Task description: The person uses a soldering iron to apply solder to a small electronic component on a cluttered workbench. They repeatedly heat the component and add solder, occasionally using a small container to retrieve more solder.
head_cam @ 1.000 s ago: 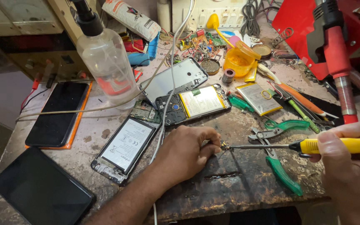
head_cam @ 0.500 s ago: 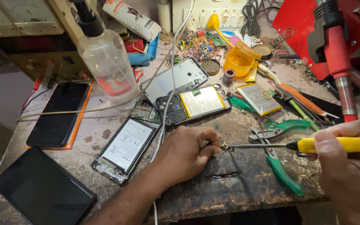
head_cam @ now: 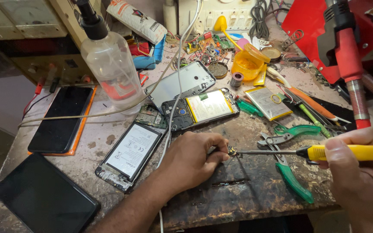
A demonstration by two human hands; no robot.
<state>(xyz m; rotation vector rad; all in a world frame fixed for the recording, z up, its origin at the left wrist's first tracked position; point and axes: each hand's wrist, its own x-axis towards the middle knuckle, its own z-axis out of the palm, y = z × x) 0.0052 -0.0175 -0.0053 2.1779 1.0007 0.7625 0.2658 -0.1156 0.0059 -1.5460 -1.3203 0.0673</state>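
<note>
I'm watching the left hand (head_cam: pixel 191 162) pinching a tiny metal part (head_cam: pixel 231 150) against the worn workbench (head_cam: pixel 247 194), fingers clenched around it; what the part is, I can't tell, too small. The right hand (head_cam: pixel 361 177) is gripping a yellow-handled soldering iron (head_cam: pixel 324 152), fingers wrapped tight on the handle, its tip touching the part.

Taking the part as landmark: green-handled pliers (head_cam: pixel 288 166) are lying just right of it, under the iron's shaft, crowding that side. An opened phone with a yellow-edged battery (head_cam: pixel 201 108) is sitting just behind it, a white cable (head_cam: pixel 175 99) running across that phone and down past the left wrist. A second opened phone (head_cam: pixel 128 154) is lying to its left. A clear plastic squeeze bottle (head_cam: pixel 111 64) is standing farther back-left. A loose battery (head_cam: pixel 267 102) and a yellow flux tub (head_cam: pixel 248 64) are sitting back-right. Two dark phones (head_cam: pixel 61 118) (head_cam: pixel 39 196) are lying far left. A red hot-air gun (head_cam: pixel 346 47) is hanging far back-right.
</note>
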